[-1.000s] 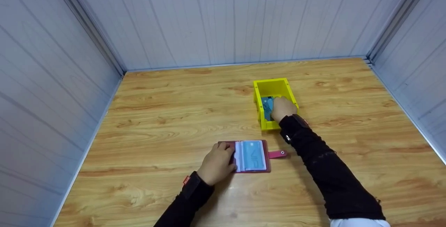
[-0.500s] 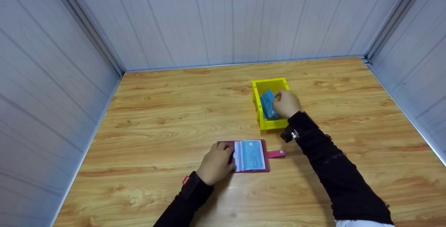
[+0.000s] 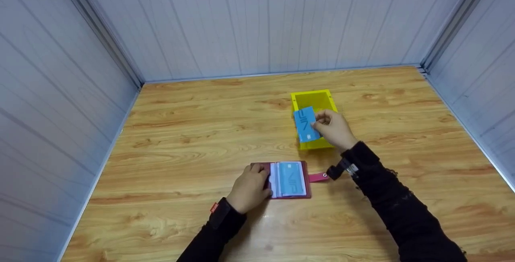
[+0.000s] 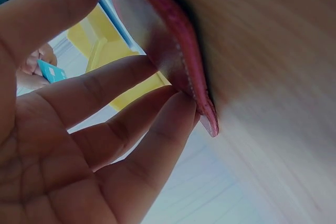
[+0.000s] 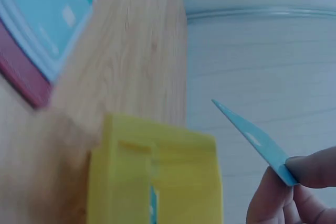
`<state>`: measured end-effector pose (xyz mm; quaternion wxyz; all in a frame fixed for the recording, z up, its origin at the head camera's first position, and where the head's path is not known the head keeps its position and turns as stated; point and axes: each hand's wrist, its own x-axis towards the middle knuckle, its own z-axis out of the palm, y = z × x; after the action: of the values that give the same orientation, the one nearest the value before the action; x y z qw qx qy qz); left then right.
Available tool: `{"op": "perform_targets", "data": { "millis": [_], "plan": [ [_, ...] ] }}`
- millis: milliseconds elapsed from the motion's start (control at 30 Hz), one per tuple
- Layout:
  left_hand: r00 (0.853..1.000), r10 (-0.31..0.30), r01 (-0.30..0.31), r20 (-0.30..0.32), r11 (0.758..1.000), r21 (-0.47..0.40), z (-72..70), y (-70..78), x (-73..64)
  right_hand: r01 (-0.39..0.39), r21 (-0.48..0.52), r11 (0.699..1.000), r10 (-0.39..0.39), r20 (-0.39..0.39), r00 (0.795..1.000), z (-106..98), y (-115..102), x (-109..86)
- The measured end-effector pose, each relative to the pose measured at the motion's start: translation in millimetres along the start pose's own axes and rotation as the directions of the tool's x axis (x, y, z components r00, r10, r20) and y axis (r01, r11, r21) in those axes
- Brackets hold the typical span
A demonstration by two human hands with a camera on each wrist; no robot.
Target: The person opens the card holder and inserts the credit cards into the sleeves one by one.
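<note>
A red card holder (image 3: 309,189) lies spread on the wooden table, with a blue VIP card (image 3: 292,178) in its clear sleeve. My left hand (image 3: 249,187) holds its left cover, fingers toward the far edge and thumb toward the near edge. In the left wrist view, the fingertips meet the stitched red cover (image 4: 173,40). Over the yellow bin (image 3: 316,145), my right hand (image 3: 334,129) pinches another blue VIP card (image 3: 305,123) by its right side. The right wrist view catches this card (image 5: 257,140) nearly edge-on between thumb and fingers.
Pale panelled walls (image 3: 249,20) enclose the table at the back and both sides. The holder's pink snap strap (image 3: 319,177) extends right, close to the small device (image 3: 337,170) on the right wrist. Something blue (image 5: 153,203) shows inside the bin.
My right hand has come up out of the yellow bin with a blue VIP card, drawing it nearer and turning its face upward. The left hand stays on the card holder.
</note>
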<state>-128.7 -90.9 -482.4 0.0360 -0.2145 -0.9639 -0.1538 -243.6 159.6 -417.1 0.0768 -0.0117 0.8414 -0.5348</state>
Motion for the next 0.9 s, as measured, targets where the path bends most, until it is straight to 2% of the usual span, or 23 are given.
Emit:
{"op": "perform_targets", "data": {
  "millis": [100, 200, 300, 433, 533, 767, 900],
  "plan": [
    [1.000, -0.007, 0.007, 0.018, 1.000, -0.002, -0.2, 0.4, 0.4, -0.030, 0.058, 0.998, 0.028, 0.038, 0.999, 7, 10, -7.6],
    [0.999, -0.012, 0.012, 0.032, 1.000, 0.000, 0.2, 0.4, 1.1, -0.035, 0.057, 0.998, 0.029, 0.099, 0.995, 14, 22, -16.0],
    [0.999, -0.015, 0.015, 0.039, 1.000, -0.004, 0.4, 0.5, 1.2, -0.039, 0.035, 0.999, 0.032, 0.177, 0.984, 18, 36, -23.5],
    [0.999, -0.013, 0.013, 0.037, 1.000, -0.001, 0.1, 0.8, 0.9, -0.096, 0.086, 0.992, 0.073, 0.243, 0.967, 23, 53, -29.8],
    [0.999, -0.012, 0.012, 0.035, 1.000, 0.003, -0.7, 1.1, 0.9, -0.130, 0.137, 0.982, 0.090, 0.268, 0.959, 26, 63, -32.1],
    [0.999, -0.023, 0.023, 0.037, 1.000, 0.001, -1.4, 1.0, 0.9, -0.129, 0.079, 0.988, 0.104, 0.268, 0.958, 24, 74, -33.6],
    [0.999, -0.025, 0.025, 0.037, 1.000, -0.001, -1.4, 0.9, 1.2, -0.149, 0.078, 0.986, 0.121, 0.285, 0.951, 21, 78, -33.4]
  ]
}}
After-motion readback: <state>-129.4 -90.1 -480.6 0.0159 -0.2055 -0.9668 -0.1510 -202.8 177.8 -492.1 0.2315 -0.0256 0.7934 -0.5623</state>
